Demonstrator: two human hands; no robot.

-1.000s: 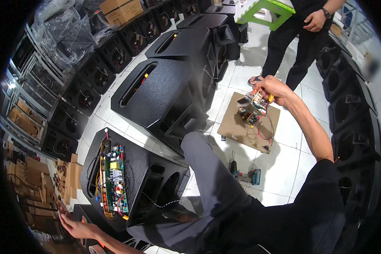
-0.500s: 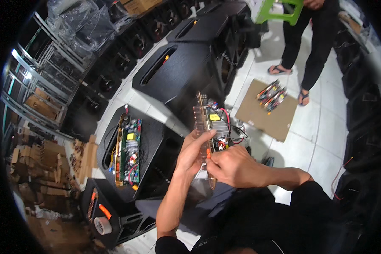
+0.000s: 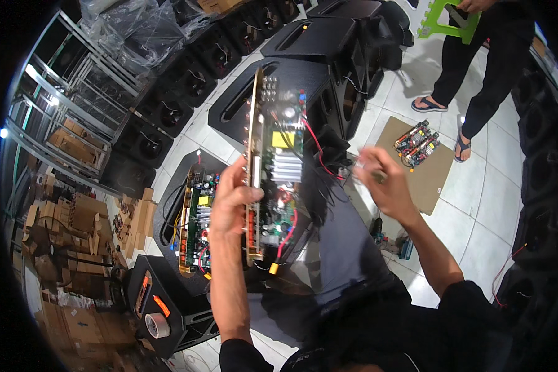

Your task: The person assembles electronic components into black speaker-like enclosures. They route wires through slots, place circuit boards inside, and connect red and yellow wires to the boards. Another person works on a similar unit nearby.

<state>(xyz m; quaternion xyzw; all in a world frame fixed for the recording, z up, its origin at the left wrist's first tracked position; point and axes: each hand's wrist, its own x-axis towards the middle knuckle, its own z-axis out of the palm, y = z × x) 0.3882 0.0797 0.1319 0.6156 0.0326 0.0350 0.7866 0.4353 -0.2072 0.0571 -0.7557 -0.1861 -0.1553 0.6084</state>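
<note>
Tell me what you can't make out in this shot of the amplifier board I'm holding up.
- Right hand: motion-blurred in the head view, so whether its fingers pinch anything cannot be told.
- Amplifier board: the left hand covers part of its metal panel edge; small parts too fine to identify.
- Second board in the speaker cabinet: partly hidden behind the left hand.
- Standing person: cut off by the top edge.

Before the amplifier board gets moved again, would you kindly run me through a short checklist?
1. Left hand grips the amplifier board by its metal panel edge: ok.
2. Right hand steadying the board: not ok, it is off it.
3. What the right fingers pinch: cannot tell, blurred.
4. Red wire hanging loose off the board: not ok.
5. Orange connector dangling at the lower end: not ok.
</note>
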